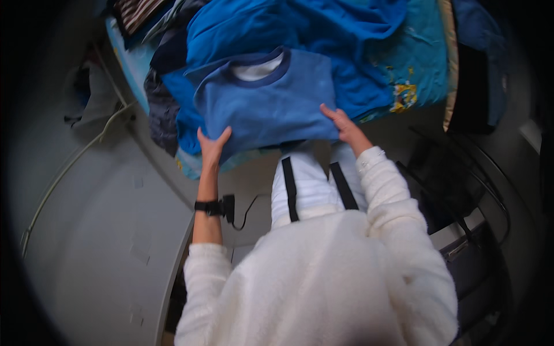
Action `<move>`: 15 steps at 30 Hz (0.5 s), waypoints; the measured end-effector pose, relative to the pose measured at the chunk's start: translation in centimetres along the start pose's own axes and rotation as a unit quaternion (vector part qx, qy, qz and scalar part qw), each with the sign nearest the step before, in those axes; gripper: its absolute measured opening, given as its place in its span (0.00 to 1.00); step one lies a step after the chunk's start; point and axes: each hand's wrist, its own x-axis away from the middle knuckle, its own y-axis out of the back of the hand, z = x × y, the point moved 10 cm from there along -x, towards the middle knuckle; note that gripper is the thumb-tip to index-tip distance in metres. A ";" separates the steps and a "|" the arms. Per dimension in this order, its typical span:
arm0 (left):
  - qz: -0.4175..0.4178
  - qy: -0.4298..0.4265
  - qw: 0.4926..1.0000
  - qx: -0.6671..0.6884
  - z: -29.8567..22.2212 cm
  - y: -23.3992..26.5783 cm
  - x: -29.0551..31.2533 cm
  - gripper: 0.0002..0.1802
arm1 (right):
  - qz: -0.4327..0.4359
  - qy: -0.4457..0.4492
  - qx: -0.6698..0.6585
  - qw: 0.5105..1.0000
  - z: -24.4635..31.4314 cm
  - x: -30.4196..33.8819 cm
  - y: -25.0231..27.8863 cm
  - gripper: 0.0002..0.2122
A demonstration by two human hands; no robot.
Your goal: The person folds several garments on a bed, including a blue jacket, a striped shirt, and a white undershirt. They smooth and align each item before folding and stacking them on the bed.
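Observation:
A blue sweatshirt [274,106] with a dark navy round collar and a pale inside lies folded into a rough rectangle, collar away from me. At its near left corner is my left hand [212,149], thumb on top of the cloth and the other fingers partly hidden at its edge. My right hand [346,127] grips the near right edge, its thumb on top and the fingers underneath, out of sight. Beneath and beyond the sweatshirt spreads a brighter blue cloth [242,29], loose and wrinkled.
A bed [424,63] with a turquoise, yellow-patterned cover carries the clothes. Dark garments [163,104] lie along its left side, and a striped folded piece [135,14] sits far left. A black chair [461,190] stands right; a pale panel [115,230] stands left.

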 end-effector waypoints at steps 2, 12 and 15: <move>0.086 0.078 0.993 0.005 3.0 -1.1 1.2 0.53 | -0.001 0.026 0.017 1.000 1.4 1.4 -0.6 0.33; 0.225 0.043 0.916 0.328 -10.7 1.2 11.4 0.16 | 0.181 0.138 -0.031 0.973 12.4 21.6 -3.1 0.21; 0.289 0.102 0.864 0.400 -15.5 -5.1 13.2 0.10 | 0.104 0.129 -0.068 0.984 13.7 23.9 1.9 0.20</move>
